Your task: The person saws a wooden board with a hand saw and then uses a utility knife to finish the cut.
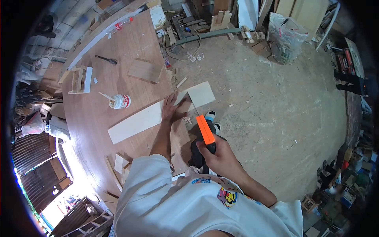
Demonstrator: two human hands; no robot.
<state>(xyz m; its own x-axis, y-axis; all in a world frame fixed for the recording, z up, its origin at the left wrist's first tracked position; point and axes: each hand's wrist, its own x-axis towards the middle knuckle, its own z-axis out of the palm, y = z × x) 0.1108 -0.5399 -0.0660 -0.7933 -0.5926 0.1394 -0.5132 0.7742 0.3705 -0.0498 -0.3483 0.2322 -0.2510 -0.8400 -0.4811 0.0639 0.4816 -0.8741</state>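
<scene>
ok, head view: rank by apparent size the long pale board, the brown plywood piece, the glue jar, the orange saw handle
1. Long pale board, under the left hand.
2. Brown plywood piece.
3. Orange saw handle, in the right hand; it is nearer the camera, so unsure against the jar.
4. Glue jar.

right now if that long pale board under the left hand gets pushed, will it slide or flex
The long pale board looks thin and flat, so probably light and apt to slide on the smooth tabletop. The left hand presses its end, likely steadying it. One part overhangs the table edge, so it may flex slightly there.
</scene>
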